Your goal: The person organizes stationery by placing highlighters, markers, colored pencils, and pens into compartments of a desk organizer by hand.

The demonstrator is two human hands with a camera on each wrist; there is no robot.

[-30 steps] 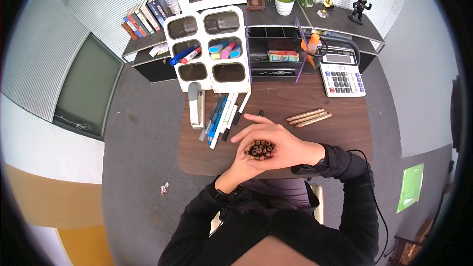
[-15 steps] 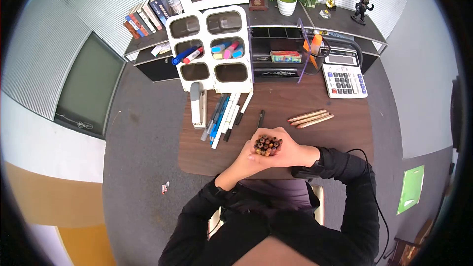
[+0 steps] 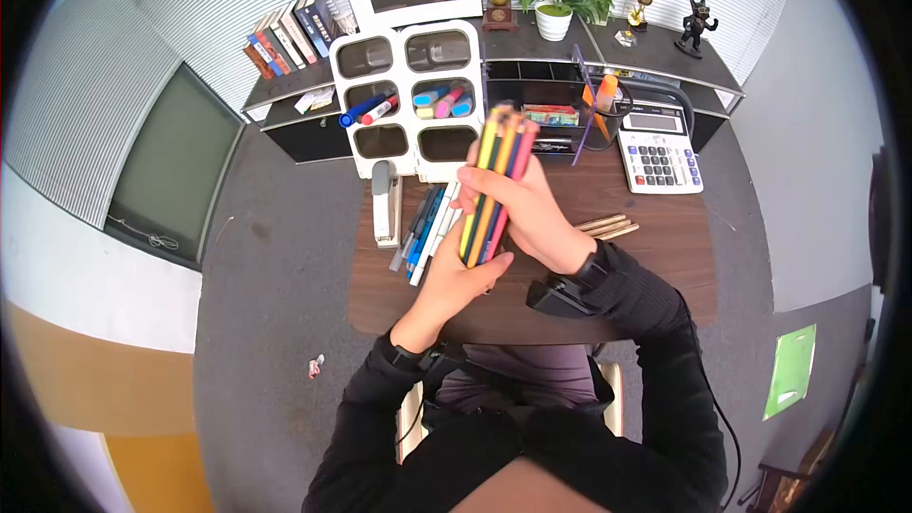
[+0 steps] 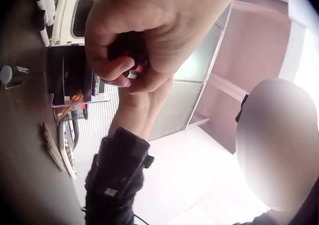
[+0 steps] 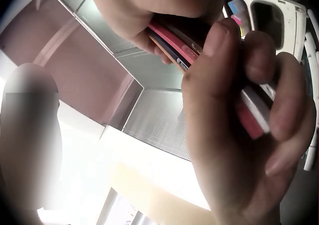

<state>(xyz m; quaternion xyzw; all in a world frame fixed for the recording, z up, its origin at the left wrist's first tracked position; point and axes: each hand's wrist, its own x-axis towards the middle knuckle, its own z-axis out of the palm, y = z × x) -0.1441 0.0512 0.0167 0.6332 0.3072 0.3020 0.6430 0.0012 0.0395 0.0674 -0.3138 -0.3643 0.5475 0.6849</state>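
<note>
A bundle of several coloured pencils (image 3: 501, 147) is held up above the brown desk (image 3: 655, 266), its far end over the white organizer (image 3: 397, 100). My right hand (image 3: 494, 192) wraps round the bundle's middle. My left hand (image 3: 475, 271) grips its near end from below. In the right wrist view the right hand (image 5: 239, 135) curls round pink and red pencils (image 5: 174, 38), with the left hand (image 5: 149, 10) above. In the left wrist view, curled fingers (image 4: 114, 68) close on the dark pencil ends.
A stapler (image 3: 383, 209) and a row of pens (image 3: 427, 223) lie on the desk below the organizer. Three wooden pencils (image 3: 608, 226) lie to the right, and a calculator (image 3: 659, 160) beyond them. A shelf behind holds books (image 3: 290, 38) and a potted plant (image 3: 556, 0).
The bundle stood upright low over the desk's front, ends toward the camera. Both hands have lifted it and tipped it forward toward the organizer, showing its full length.
</note>
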